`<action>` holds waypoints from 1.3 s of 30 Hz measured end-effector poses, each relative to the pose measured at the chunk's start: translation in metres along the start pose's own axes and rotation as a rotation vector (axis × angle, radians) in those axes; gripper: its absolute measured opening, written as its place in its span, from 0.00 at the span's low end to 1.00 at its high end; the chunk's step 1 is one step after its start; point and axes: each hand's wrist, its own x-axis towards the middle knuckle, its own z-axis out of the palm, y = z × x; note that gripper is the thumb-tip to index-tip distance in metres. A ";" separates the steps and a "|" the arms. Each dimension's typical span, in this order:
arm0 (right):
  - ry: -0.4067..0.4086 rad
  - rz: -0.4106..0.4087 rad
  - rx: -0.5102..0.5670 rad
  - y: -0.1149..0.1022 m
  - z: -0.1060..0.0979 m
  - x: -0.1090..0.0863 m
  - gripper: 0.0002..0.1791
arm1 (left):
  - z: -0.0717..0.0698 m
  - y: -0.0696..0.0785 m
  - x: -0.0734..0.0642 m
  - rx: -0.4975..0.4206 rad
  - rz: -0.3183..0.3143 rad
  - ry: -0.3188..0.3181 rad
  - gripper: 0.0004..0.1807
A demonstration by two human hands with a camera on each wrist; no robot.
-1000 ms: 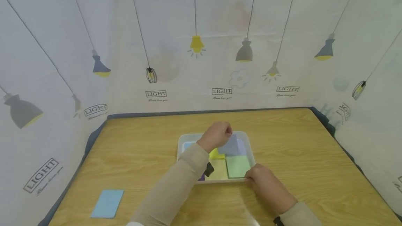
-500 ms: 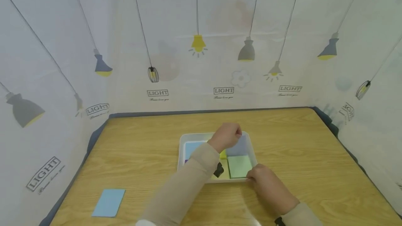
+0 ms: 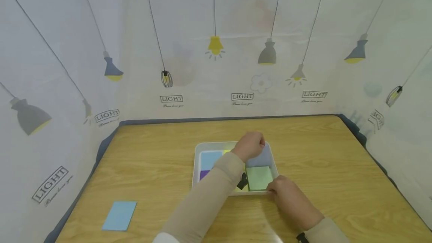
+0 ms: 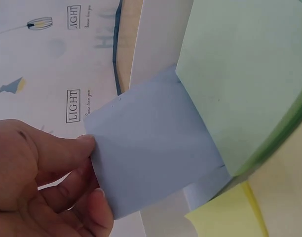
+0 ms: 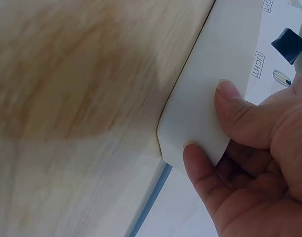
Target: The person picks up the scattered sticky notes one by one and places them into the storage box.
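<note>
A white tray point(image 3: 197, 149) holds sticky-note pads in several colours. With thumb and fingers, my left hand point(image 3: 249, 146) pinches the edge of a lavender-blue sticky note point(image 4: 151, 148) at the tray's far right. The note slants up; its other edge meets the light green pad point(image 3: 259, 178), and I cannot tell whether it goes underneath. My right hand point(image 3: 290, 196) holds the tray's near right corner, thumb and fingers on the wall point(image 5: 195, 108). A blue pad point(image 3: 210, 159) and a purple pad point(image 3: 204, 174) lie at the tray's left. My left forearm hides part of the tray.
A separate light blue sticky note point(image 3: 119, 216) lies on the wooden table point(image 3: 162, 171) at the front left. A yellow note point(image 4: 220, 212) and a pale yellow pad point(image 4: 284, 182) sit beside the green pad. A printed curtain point(image 3: 209, 78) surrounds the table's back and sides.
My left hand has moved right and slightly nearer with the lavender-blue note, uncovering the blue and purple pads. My right hand stays on the tray's corner. The head view has shifted a little.
</note>
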 end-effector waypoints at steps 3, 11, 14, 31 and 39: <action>-0.004 0.012 -0.003 0.001 0.001 0.001 0.04 | 0.000 0.001 0.001 0.005 -0.001 0.008 0.07; 0.010 -0.039 -0.033 0.003 0.003 0.003 0.04 | 0.004 -0.001 0.003 0.002 0.015 0.011 0.09; 0.016 -0.051 -0.037 0.002 0.003 0.002 0.04 | 0.004 -0.002 0.003 -0.001 0.015 0.004 0.10; -0.034 0.039 -0.007 -0.004 -0.001 0.002 0.03 | -0.004 -0.011 -0.005 0.016 0.021 0.019 0.09; -0.008 0.003 -0.030 -0.003 0.001 0.002 0.05 | -0.012 -0.023 -0.023 -0.001 -0.002 0.008 0.08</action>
